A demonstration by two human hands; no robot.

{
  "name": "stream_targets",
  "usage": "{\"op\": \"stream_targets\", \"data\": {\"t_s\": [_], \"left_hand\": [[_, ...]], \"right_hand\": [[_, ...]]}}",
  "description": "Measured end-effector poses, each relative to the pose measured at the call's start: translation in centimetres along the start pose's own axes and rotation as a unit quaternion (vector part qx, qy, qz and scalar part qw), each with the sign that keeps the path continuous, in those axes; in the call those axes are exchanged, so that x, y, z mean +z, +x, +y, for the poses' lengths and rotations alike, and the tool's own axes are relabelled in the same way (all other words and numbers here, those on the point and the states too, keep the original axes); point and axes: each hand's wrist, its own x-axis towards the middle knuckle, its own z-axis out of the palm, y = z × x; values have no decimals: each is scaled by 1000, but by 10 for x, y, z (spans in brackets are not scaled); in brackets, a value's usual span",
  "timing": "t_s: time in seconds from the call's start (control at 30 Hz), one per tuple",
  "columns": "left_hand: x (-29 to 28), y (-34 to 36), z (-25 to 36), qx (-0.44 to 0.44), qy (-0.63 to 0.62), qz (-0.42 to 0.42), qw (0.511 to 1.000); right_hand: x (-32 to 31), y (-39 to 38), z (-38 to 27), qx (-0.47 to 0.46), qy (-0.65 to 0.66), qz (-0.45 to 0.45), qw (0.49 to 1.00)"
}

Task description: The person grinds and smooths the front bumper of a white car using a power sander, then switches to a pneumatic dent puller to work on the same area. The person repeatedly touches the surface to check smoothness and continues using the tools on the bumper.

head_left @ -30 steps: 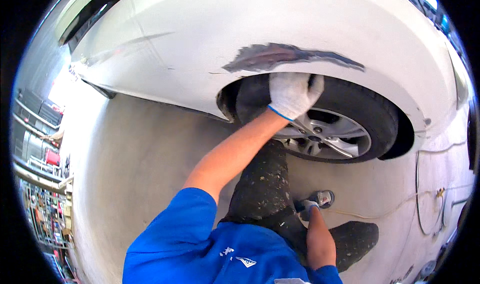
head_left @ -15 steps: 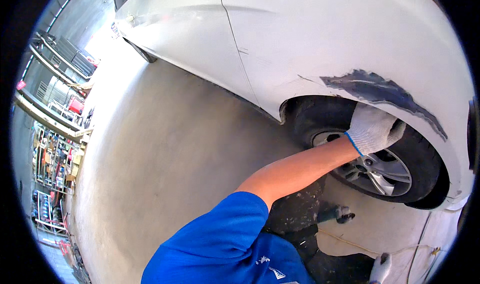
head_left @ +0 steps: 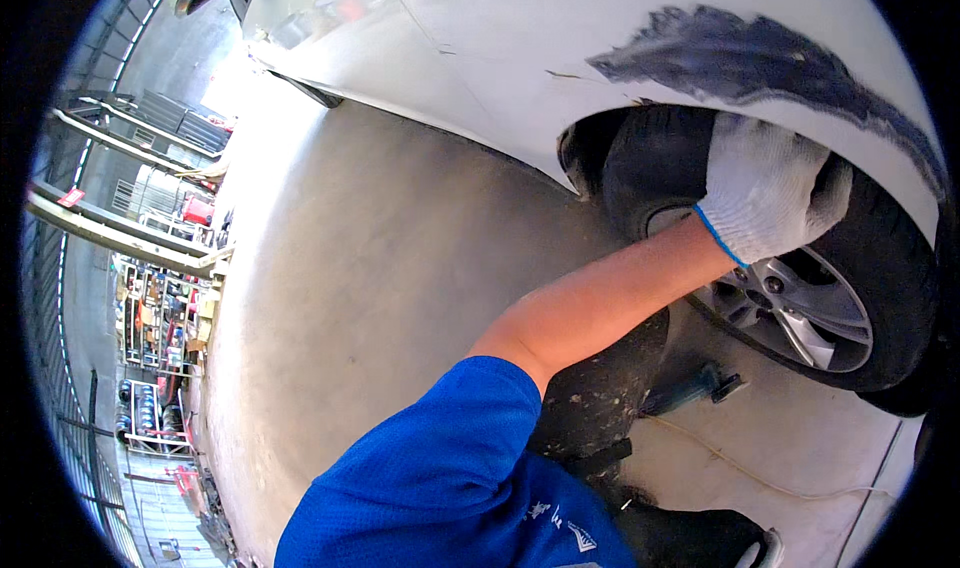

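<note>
My left hand [head_left: 765,188], in a white knit glove with blue cuff, reaches up into the front wheel arch of a white car [head_left: 480,58], against the black tyre [head_left: 650,173]. Its fingertips are hidden under the fender's edge. Just above, a long, jagged dark-grey patch [head_left: 720,53] marks the fender. Below the hand is a silver spoked wheel rim [head_left: 810,323]. Only a sliver of my right hand [head_left: 766,546] shows at the bottom edge, beside my dark, paint-spotted trousers [head_left: 590,398]; what it holds, if anything, is hidden.
Grey concrete floor [head_left: 350,268] lies beside the car. A pale hose [head_left: 730,463] runs across it near my foot [head_left: 725,388]. Along the left stand metal shelves of assorted items [head_left: 160,318], long rails [head_left: 120,238] and a red object [head_left: 197,209].
My view has swung left, showing more of the car's side and the shelves. My left hand remains in the wheel arch. My right hand has mostly dropped out of the lower edge.
</note>
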Motion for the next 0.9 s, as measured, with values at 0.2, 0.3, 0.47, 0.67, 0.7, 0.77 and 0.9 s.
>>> {"op": "stream_targets", "data": {"t_s": [0.2,0.3,0.47,0.67,0.7,0.77,0.9], "left_hand": [[1,-2,-6,26,17,26,999],[2,-2,-3,18,49,7,999],[3,4,6,-28,69,-95,993],[-21,18,-2,-33,95,-400,911],[-17,25,-10,104,112,-265,952],[-5,34,-3,5,85,-402,912],[40,81,84,-117,167,-583,786]], "right_hand": [[-6,-13,-5,-30,15,-8,999],[-6,-20,-5,-28,15,-6,999],[-35,-43,-20,-18,-9,-36,999],[-80,-36,-14,50,101,-175,978],[-79,-40,-17,77,109,-179,975],[-88,-34,-7,82,98,-162,978],[-126,-32,-21,125,157,-176,964]]}}
